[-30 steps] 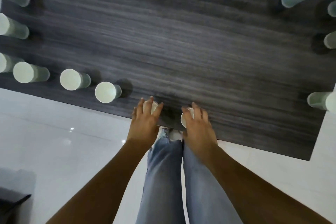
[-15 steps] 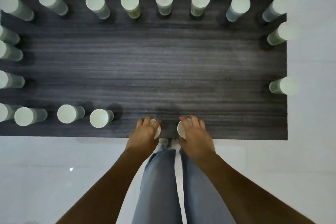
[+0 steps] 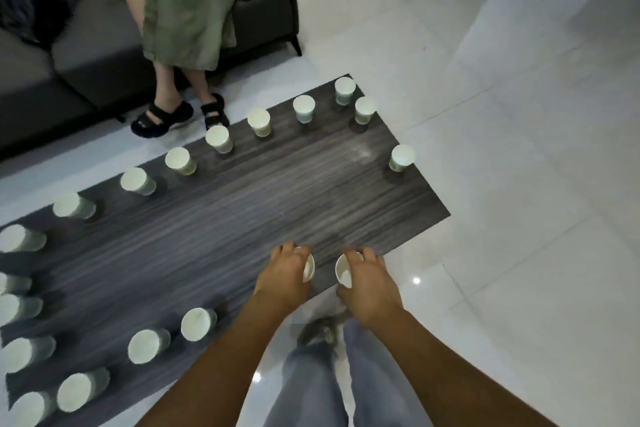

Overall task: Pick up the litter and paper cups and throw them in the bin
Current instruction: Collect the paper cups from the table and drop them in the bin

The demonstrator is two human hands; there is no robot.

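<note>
Head view: cups (image 3: 138, 180) ring the tabletop (image 3: 242, 215) upright, mouths up, awaiting collection. Left hand (image 3: 284, 274) has its fingers wrapped around one cup (image 3: 309, 267); right hand (image 3: 369, 282) grasps another cup (image 3: 343, 270). Both look tipped, mouths facing each other, seemingly lifted over the near edge for binning.

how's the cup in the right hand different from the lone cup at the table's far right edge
The cup in the right hand is gripped by the right hand and tilted sideways, its opening toward the other hand; the lone cup stands upright on the table, untouched. The held cup is partly hidden by fingers; the lone cup shows fully. Both are pale paper cups.
</note>
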